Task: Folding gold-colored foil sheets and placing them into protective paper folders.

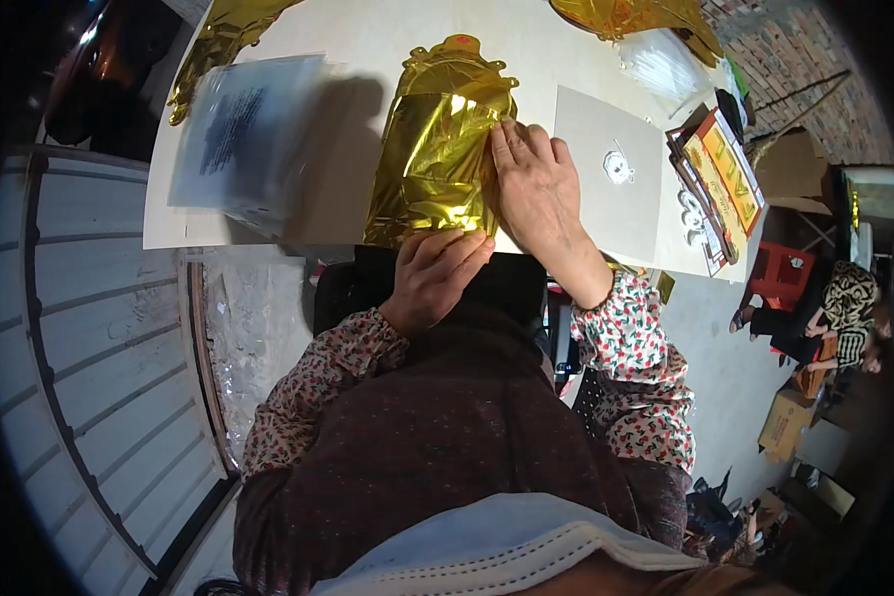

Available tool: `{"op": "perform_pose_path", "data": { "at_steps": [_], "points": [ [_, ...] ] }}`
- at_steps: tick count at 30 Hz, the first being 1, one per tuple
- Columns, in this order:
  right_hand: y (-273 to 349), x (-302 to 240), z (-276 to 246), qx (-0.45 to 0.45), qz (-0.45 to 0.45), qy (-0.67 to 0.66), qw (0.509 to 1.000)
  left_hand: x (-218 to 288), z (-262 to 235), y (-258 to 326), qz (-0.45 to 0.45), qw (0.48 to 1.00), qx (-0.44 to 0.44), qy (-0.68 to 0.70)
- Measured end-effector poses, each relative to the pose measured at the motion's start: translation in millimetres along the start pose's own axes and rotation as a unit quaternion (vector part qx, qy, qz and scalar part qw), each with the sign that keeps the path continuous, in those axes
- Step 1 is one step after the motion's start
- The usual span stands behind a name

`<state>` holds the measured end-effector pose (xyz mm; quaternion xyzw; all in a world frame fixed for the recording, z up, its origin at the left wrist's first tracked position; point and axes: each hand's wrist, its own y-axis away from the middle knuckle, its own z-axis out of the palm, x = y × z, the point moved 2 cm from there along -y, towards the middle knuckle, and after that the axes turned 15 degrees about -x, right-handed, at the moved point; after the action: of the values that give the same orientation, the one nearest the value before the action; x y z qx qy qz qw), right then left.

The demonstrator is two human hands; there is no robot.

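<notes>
Your left hand (435,273), nearest you at frame centre, pinches the near edge of the folded gold foil balloon (439,149) where it overhangs the table (387,30) edge. Right of it, your right hand (531,184) lies flat, fingers together, pressing the foil's right side. Judge the foil light, limp, slippery and easily creased, so keep hold at its edges. Upper left, a blurred clear plastic packet (238,129) crowds the table; to the right a grey card (606,184) lies just beside your hand, leaving little room
</notes>
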<state>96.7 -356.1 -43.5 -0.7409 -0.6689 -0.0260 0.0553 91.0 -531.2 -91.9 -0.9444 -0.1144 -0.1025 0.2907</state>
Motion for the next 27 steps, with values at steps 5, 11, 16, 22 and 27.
{"op": "perform_pose_path", "data": {
  "at_steps": [5, 11, 16, 22, 27],
  "points": [
    [-19, 28, -1, 0.038, -0.006, -0.059, 0.998, 2, 1, -4, 0.005, 1.0, 0.012, -0.006],
    [44, -14, -27, 0.065, -0.038, -0.349, 0.934, -1, -2, 2, -0.001, 1.0, -0.016, 0.0],
    [35, -31, -13, 0.041, 0.014, -0.463, 0.885, -1, -7, 1, -0.008, 0.999, -0.039, 0.017],
    [-15, -29, -3, 0.094, 0.043, -0.495, 0.863, 6, -1, 5, -0.021, 0.999, -0.029, 0.007],
    [-21, -35, 5, 0.119, 0.066, -0.49, 0.861, 8, -6, 9, -0.02, 0.999, -0.046, 0.003]
  ]
}}
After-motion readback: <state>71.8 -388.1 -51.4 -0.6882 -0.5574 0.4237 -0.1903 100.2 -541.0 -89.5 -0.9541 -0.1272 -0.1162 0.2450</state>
